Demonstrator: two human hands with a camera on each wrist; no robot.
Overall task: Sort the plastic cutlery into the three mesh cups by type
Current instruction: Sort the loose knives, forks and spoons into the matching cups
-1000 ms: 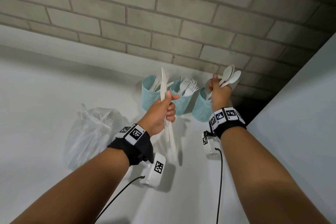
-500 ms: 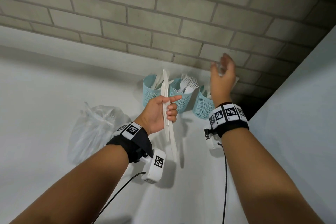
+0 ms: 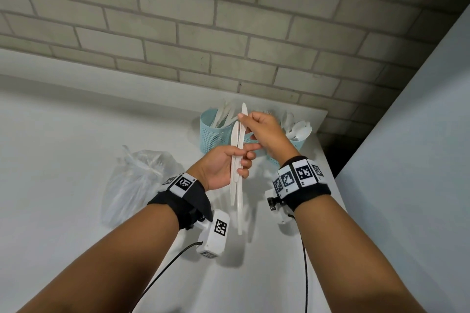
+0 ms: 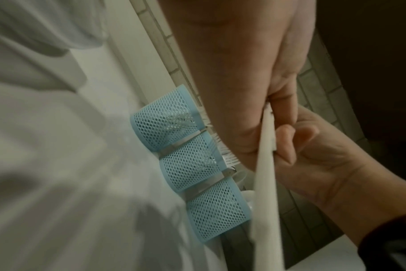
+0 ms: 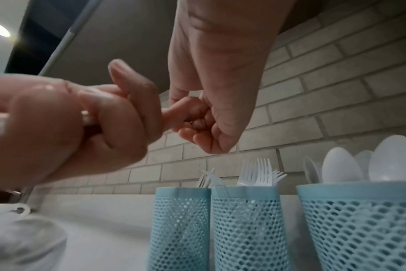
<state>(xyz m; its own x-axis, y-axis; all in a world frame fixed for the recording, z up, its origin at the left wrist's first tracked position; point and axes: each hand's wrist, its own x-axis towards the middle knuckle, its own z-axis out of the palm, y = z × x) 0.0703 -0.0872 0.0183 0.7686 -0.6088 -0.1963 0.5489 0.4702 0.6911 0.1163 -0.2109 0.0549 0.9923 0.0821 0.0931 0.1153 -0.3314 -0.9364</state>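
Observation:
My left hand (image 3: 248, 157) grips two white plastic knives (image 3: 235, 180) upright above the table, fingers curled round their middles. My right hand (image 3: 245, 126) has come across and pinches the upper part of the taller knife (image 3: 243, 110). Behind them stand three light-blue mesh cups: the left cup (image 3: 212, 134) holds knives, the middle cup (image 5: 246, 229) holds forks (image 5: 260, 172), the right cup (image 3: 296, 145) holds spoons (image 3: 298, 129). In the head view my right hand hides the middle cup. The left wrist view shows a knife (image 4: 267, 183) running between both hands.
A crumpled clear plastic bag (image 3: 137, 180) lies on the white table (image 3: 63, 147) left of my left wrist. A brick wall (image 3: 229, 33) stands close behind the cups. A grey panel (image 3: 419, 147) closes off the right side.
My right hand let the spoons go into the right cup, lifted open, then moved left and took hold of the knives. My left hand kept holding the knives in about the same place.

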